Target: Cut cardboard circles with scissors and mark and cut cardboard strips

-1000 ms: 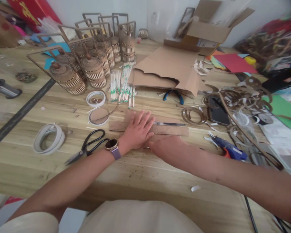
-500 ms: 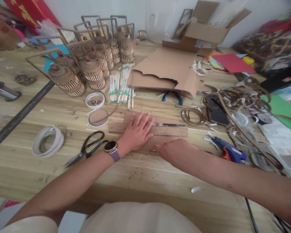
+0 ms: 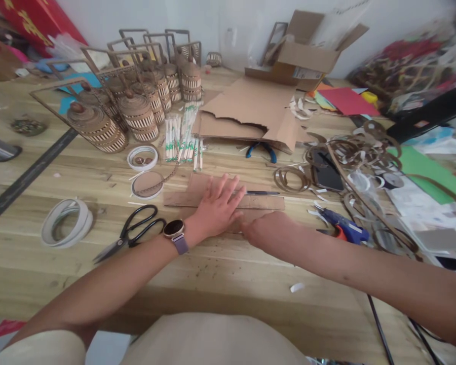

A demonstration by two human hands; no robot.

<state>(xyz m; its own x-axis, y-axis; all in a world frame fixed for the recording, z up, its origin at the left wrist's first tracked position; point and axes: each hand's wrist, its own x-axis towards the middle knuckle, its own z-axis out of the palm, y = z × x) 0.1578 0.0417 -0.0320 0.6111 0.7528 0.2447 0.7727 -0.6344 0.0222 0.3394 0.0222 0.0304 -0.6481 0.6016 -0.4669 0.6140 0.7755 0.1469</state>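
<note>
My left hand [image 3: 217,210] lies flat with fingers spread on pieces of brown corrugated cardboard [image 3: 264,203]. A slim dark pen-like tool [image 3: 264,192] rests on the cardboard beyond its fingertips. My right hand [image 3: 268,228] is closed at the near side of the cardboard, close beside the left thumb. Its fingertips point down and left; whatever they grip is hidden. Black-handled scissors [image 3: 131,233] lie open left of my left wrist. Right of my right hand is a blue hot glue gun [image 3: 344,226] with a red trigger.
Several woven lantern-like baskets [image 3: 139,114] stand at the back left, beside paper-wrapped sticks [image 3: 182,137]. Behind the hands lie a torn cardboard sheet [image 3: 251,104] and blue-handled pliers [image 3: 261,151]. Brown strip coils [image 3: 292,177] and a phone [image 3: 327,170] are at right; white rings [image 3: 66,223] at left.
The view has turned slightly right, so the table's things sit further left. Both hands have shifted a little right relative to the cardboard, keeping the same poses.
</note>
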